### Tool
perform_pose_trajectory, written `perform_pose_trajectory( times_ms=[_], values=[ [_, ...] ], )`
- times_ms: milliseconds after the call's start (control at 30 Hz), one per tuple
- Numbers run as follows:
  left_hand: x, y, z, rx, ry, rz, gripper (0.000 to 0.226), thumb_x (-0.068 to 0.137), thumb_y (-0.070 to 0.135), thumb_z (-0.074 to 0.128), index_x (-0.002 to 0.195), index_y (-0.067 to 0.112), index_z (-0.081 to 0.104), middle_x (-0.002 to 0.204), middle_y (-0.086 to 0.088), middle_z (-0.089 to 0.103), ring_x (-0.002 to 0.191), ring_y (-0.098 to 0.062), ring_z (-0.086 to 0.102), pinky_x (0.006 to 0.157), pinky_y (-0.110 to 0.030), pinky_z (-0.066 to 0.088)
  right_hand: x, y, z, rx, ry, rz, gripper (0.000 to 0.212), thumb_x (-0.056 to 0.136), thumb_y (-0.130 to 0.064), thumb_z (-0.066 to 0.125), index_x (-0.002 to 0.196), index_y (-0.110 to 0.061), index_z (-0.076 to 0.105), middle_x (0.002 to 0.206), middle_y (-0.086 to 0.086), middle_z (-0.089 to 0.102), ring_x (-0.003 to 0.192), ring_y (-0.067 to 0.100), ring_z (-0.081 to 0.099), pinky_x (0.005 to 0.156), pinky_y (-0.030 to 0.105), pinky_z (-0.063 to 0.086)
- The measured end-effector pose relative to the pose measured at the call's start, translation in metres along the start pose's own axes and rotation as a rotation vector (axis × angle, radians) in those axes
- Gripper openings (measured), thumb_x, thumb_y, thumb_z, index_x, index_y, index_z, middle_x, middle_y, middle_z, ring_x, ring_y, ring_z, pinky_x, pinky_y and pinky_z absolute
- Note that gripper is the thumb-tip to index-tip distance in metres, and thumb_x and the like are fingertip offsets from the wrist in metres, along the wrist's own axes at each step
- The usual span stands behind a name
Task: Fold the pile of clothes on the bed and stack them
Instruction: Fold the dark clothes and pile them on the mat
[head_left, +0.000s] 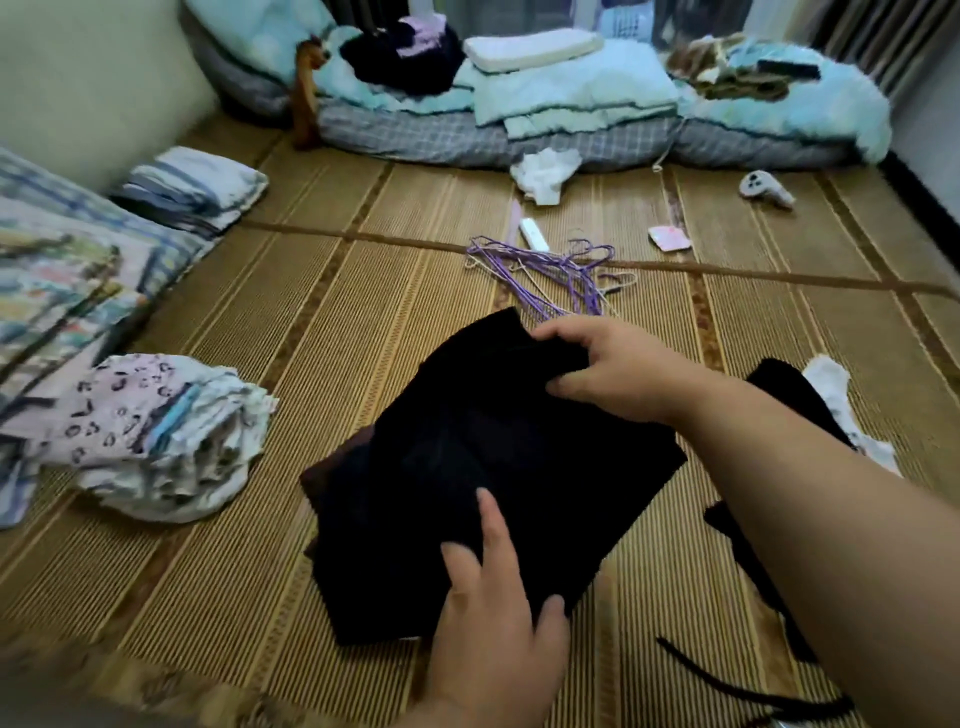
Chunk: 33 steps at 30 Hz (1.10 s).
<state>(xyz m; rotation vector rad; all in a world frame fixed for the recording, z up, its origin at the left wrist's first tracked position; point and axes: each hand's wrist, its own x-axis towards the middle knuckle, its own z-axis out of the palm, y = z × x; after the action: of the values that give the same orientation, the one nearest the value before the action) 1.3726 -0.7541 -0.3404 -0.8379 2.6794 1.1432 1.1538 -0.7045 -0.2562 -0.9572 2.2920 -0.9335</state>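
A: How does the garment look to us?
B: We see a black soft-fabric garment (467, 467), folded into a rough oblong. It lies flat on the woven straw bed mat (260, 545), in the middle of the mat's near half. A brownish layer shows along its left edge. The left hand (493, 623) rests on its near corner with fingers straight, pressing down. The right hand (597, 364) pinches a fold at its far edge, fingers curled over and thumb beneath.

A: What room do we find around it?
B: Bare mat runs left of the garment to a stack of folded pale printed clothes (166, 441) near the mat's left edge. Just beyond the right hand lies a tangle of purple wire hangers (550, 270), with a white oblong remote (534, 234) behind them. Toward the mat's right edge lie loose black and white cloths (831, 395). Light blue quilts (571, 93) line the far edge.

A: What can we not make out?
B: The garment's dark surface shows no seams, so we cannot tell its kind. The right forearm covers part of the loose cloths. A black strap (727, 686) near the mat's near right corner runs out of view, and the left wrist is cut off.
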Motion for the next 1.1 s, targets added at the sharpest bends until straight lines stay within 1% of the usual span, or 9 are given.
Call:
perform_pose_trajectory(
  times_ms=[133,233,333,433,533,633,733,833,1100],
  values=[
    [0.009,-0.037,0.004,-0.033,0.003,-0.214,0.121,0.082,0.049,0.061,0.113,0.046,-0.057,0.119,0.008,0.007,0.091,-0.004,0.036,0.086,-0.019,0.041,0.06,-0.022,0.058,-0.1,-0.169,-0.034,0.052,0.08,-0.015,0.072,0.127,-0.031,0.058,0.109,-0.012,0.06,0.103,0.008,0.058,0.085,0.016,0.04],
    [0.03,-0.063,0.01,-0.066,-0.115,-0.445,0.115,0.084,0.047,0.061,0.138,0.029,-0.039,0.134,0.0,0.009,0.097,-0.007,0.037,0.09,-0.024,0.039,0.088,-0.01,0.115,-0.095,-0.216,0.037,0.063,0.083,-0.022,0.072,0.139,-0.033,0.045,0.132,-0.003,0.056,0.118,0.017,0.054,0.09,0.024,0.041],
    [0.052,-0.095,0.005,-0.074,-0.272,-0.49,0.109,0.086,0.05,0.057,0.146,0.02,-0.028,0.146,-0.004,0.016,0.11,-0.013,0.043,0.093,-0.027,0.038,0.093,0.016,0.158,-0.22,-0.221,0.117,0.061,0.088,-0.024,0.065,0.142,-0.033,0.04,0.139,0.0,0.051,0.125,0.024,0.05,0.098,0.036,0.045],
    [0.065,-0.115,-0.012,-0.03,-0.408,-0.437,0.101,0.087,0.048,0.054,0.149,0.018,-0.02,0.118,0.011,0.047,0.098,-0.006,0.052,0.08,-0.02,0.045,0.074,0.04,0.181,-0.406,-0.333,0.069,0.057,0.092,-0.031,0.059,0.144,-0.036,0.036,0.157,-0.001,0.026,0.144,0.026,0.023,0.113,0.057,0.021],
    [0.07,-0.119,-0.026,0.159,-0.419,-0.353,0.083,0.085,0.05,0.053,0.152,0.023,0.012,0.118,0.008,0.056,0.104,-0.011,0.056,0.087,-0.029,0.05,0.041,0.054,0.197,-0.489,-0.114,0.038,0.058,0.092,-0.039,0.055,0.145,-0.04,0.032,0.162,-0.001,0.004,0.149,0.023,-0.005,0.113,0.061,0.001],
    [0.074,-0.112,-0.04,0.348,-0.161,-0.187,0.067,0.084,0.051,0.055,0.144,0.036,0.029,0.127,0.006,0.05,0.11,-0.014,0.053,0.083,-0.029,0.051,0.004,0.064,0.21,-0.572,-0.04,-0.055,0.063,0.089,-0.045,0.053,0.145,-0.043,0.025,0.162,-0.003,0.0,0.148,0.021,-0.012,0.111,0.059,-0.007],
    [0.081,-0.104,-0.039,0.486,-0.129,-0.025,0.073,0.084,0.053,0.057,0.147,0.042,0.02,0.149,0.002,0.026,0.131,-0.021,0.031,0.103,-0.037,0.04,-0.018,0.078,0.216,-0.661,-0.133,-0.034,0.071,0.089,-0.05,0.051,0.148,-0.044,0.013,0.162,-0.005,-0.009,0.145,0.022,-0.024,0.103,0.055,-0.021],
    [0.088,-0.093,-0.03,0.541,-0.187,0.054,0.076,0.086,0.052,0.055,0.148,0.043,0.014,0.159,0.003,0.01,0.143,-0.023,0.013,0.113,-0.044,0.024,-0.029,0.09,0.205,-0.615,-0.049,0.123,0.073,0.089,-0.054,0.048,0.148,-0.045,0.006,0.161,-0.006,-0.011,0.144,0.021,-0.023,0.107,0.057,-0.018],
    [0.102,-0.012,0.023,0.467,-0.258,0.319,0.072,0.085,0.051,0.055,0.148,0.04,0.022,0.157,0.005,0.019,0.143,-0.02,0.016,0.115,-0.04,0.022,-0.11,0.156,0.117,-0.374,0.273,0.641,0.07,0.087,-0.054,0.053,0.148,-0.04,0.022,0.159,-0.004,0.017,0.147,0.02,0.013,0.114,0.055,0.015]
  ],
)
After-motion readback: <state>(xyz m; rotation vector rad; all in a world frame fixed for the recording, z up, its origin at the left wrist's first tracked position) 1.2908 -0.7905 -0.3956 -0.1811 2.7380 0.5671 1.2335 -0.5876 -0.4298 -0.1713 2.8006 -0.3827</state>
